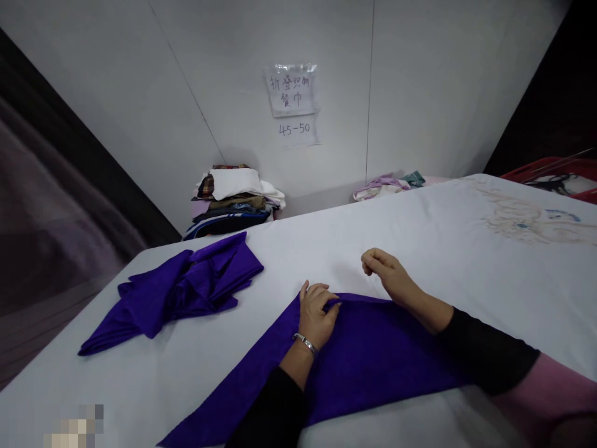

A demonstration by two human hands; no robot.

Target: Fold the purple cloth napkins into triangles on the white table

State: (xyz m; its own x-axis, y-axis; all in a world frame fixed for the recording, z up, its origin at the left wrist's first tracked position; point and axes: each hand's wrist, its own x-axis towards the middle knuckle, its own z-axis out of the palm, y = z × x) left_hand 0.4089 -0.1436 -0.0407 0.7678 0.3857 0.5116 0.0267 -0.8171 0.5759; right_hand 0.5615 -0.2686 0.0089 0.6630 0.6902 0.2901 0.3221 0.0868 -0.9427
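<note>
A purple cloth napkin (373, 361) lies in front of me, folded into a broad triangle-like shape with a long point toward the lower left. My left hand (319, 314) rests at its far edge with bent fingers, thumb and fingers closed on the cloth there. My right hand (389, 274) hovers above the table just beyond the napkin's far edge, its fingers curled in, and no cloth shows in it. The right forearm passes over the napkin's right part and hides some of it. To the left sits a crumpled heap of purple napkins (181, 289).
All this is on a white-covered table (317, 249). Against the wall are a stack of folded clothes (233, 202) and a smaller bunch of fabric (385, 185). A handwritten sign (293, 91) hangs above. A red basket (550, 165) stands past the right edge.
</note>
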